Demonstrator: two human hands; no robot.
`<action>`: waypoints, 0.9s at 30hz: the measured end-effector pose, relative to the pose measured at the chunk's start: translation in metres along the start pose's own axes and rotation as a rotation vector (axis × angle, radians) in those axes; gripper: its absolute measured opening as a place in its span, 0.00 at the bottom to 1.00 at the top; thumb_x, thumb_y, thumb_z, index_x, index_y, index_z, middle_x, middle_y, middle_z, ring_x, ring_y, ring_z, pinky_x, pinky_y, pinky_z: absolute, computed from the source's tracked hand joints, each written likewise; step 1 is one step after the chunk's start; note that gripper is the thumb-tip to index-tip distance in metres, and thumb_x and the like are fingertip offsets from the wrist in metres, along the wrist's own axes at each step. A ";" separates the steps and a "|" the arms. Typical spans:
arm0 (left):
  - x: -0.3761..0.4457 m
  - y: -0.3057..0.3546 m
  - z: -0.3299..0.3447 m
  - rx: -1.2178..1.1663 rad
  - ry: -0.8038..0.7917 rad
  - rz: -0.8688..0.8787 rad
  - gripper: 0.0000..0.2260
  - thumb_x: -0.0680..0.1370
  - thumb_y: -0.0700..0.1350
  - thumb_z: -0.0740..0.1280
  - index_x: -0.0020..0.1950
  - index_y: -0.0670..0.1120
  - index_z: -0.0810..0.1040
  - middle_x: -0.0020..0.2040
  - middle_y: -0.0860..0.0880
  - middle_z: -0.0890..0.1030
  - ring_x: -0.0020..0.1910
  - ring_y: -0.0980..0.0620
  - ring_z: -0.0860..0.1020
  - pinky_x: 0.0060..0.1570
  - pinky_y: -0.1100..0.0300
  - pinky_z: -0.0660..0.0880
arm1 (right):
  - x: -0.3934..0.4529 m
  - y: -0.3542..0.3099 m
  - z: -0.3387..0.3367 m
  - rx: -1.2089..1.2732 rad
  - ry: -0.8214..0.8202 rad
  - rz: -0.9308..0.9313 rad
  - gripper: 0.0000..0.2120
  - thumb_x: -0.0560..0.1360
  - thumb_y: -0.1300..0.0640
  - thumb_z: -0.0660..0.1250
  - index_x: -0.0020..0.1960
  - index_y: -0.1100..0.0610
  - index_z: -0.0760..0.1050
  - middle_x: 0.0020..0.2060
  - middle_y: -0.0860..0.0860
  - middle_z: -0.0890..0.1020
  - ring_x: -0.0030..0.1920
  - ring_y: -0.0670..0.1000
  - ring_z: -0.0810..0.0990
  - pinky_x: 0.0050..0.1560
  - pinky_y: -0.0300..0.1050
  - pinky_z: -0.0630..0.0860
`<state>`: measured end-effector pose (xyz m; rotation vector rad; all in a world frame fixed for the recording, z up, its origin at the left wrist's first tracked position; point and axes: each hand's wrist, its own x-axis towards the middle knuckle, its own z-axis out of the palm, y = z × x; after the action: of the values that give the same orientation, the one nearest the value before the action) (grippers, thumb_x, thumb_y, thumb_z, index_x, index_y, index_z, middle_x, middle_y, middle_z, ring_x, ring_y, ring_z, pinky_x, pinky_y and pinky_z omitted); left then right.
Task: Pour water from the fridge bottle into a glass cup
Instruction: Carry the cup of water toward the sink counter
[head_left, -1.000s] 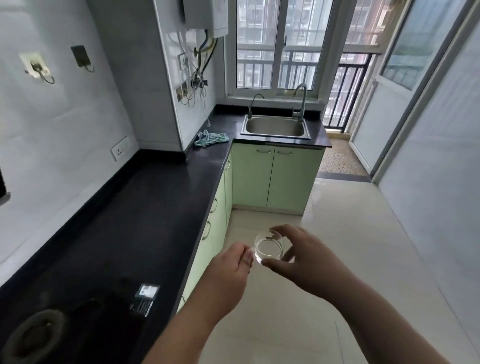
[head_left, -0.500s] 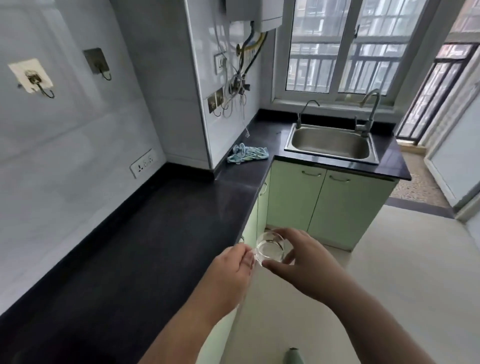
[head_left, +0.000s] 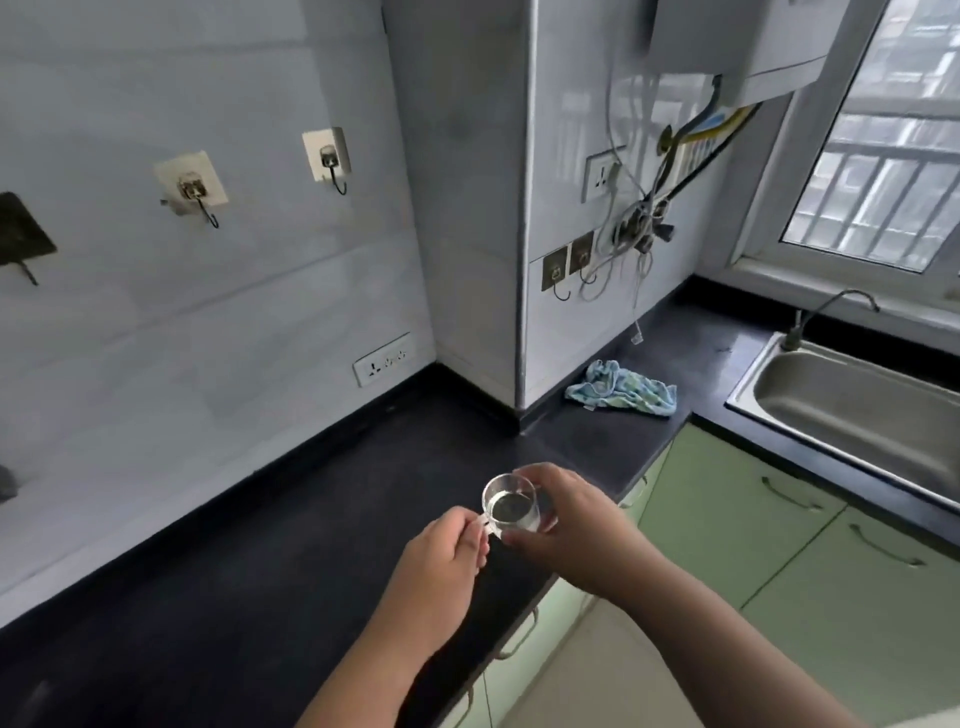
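Glass cup held over dark worktop, both hands on it

Worktop (head_left: 249, 571) is dark, almost black stone, L-shaped, running along a pale tiled wall (head_left: 182, 338) and turning right at a boxed-in corner column (head_left: 467, 208). Green cabinet doors (head_left: 727, 530) with slim handles sit under it; beige floor (head_left: 597, 686) shows bottom centre. Steel sink (head_left: 857, 410) is set into the right leg of the worktop, a thin curved tap (head_left: 826, 312) at its back edge, window (head_left: 883, 171) with outside bars above.

Wall bits: three stick-on hooks (head_left: 192, 187) in a row on the left wall, a white socket strip (head_left: 383, 359) low near the corner, another socket (head_left: 600, 174) on the column side, two darker hooks (head_left: 566, 265) below it. White heater unit (head_left: 737, 47) at top, with a tangle of pipes and cables (head_left: 654, 208) hanging under it (one loose lead dangles close to the worktop). Crumpled blue-green cloth (head_left: 621, 394) lies on the worktop against the column foot, well apart from the hands.

Glass cup (head_left: 511, 506) is upright, part full of clear liquid, above the worktop near its front edge; cannot tell if its base touches the surface. Right hand (head_left: 566, 519) wraps the cup's right side, fingers curled round the rim and wall. Left hand (head_left: 441, 566) pinches the handle on the cup's left side with thumb and fingertips. Both forearms come in from the bottom edge and cover part of the worktop front and cabinets.
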<state>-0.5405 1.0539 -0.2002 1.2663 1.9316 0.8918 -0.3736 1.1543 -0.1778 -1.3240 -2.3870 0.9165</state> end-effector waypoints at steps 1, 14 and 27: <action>0.015 -0.002 0.000 -0.006 0.016 -0.013 0.14 0.86 0.52 0.57 0.46 0.52 0.78 0.45 0.51 0.82 0.47 0.53 0.82 0.53 0.49 0.81 | 0.018 0.004 0.001 0.006 -0.012 -0.010 0.29 0.72 0.39 0.75 0.70 0.41 0.69 0.62 0.39 0.76 0.55 0.41 0.79 0.56 0.39 0.76; 0.178 -0.012 0.010 -0.045 0.146 -0.112 0.13 0.86 0.51 0.58 0.45 0.53 0.78 0.45 0.51 0.83 0.46 0.51 0.83 0.52 0.46 0.83 | 0.191 0.045 0.005 0.089 -0.040 -0.028 0.34 0.74 0.41 0.74 0.75 0.44 0.65 0.68 0.41 0.75 0.58 0.43 0.80 0.60 0.42 0.78; 0.267 -0.047 0.025 0.086 0.215 -0.267 0.09 0.86 0.51 0.58 0.51 0.57 0.78 0.46 0.55 0.84 0.45 0.56 0.83 0.50 0.50 0.83 | 0.293 0.081 0.038 0.257 -0.271 0.038 0.31 0.72 0.39 0.75 0.72 0.43 0.71 0.65 0.40 0.77 0.56 0.40 0.81 0.52 0.41 0.81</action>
<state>-0.6288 1.2936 -0.2935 0.9589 2.2656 0.8417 -0.4997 1.4141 -0.2803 -1.2167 -2.3348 1.4411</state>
